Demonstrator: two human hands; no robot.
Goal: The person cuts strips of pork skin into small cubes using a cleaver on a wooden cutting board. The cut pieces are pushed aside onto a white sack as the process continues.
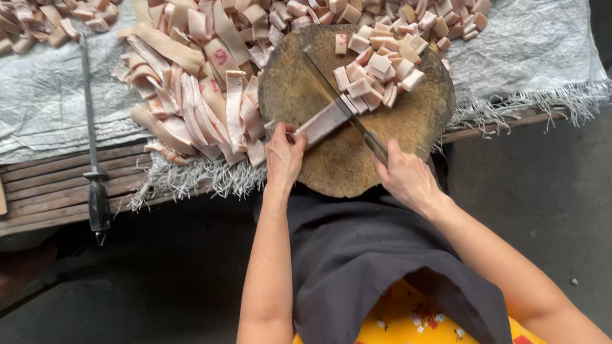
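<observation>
Now left hand (283, 153) pinched a meat strip (321, 123) on round board (337, 167); right hand (405, 176) gripped knife (340, 103), blade across the strip.

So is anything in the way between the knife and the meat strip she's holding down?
Nothing visible. The knife in the right hand already lies across the strip, which the left hand pins on the round board.

Round board (320, 158) on table edge — cut pieces (379, 66) on its right, strips (193, 104) piled left; sharpening steel (91, 138) further left.
</observation>
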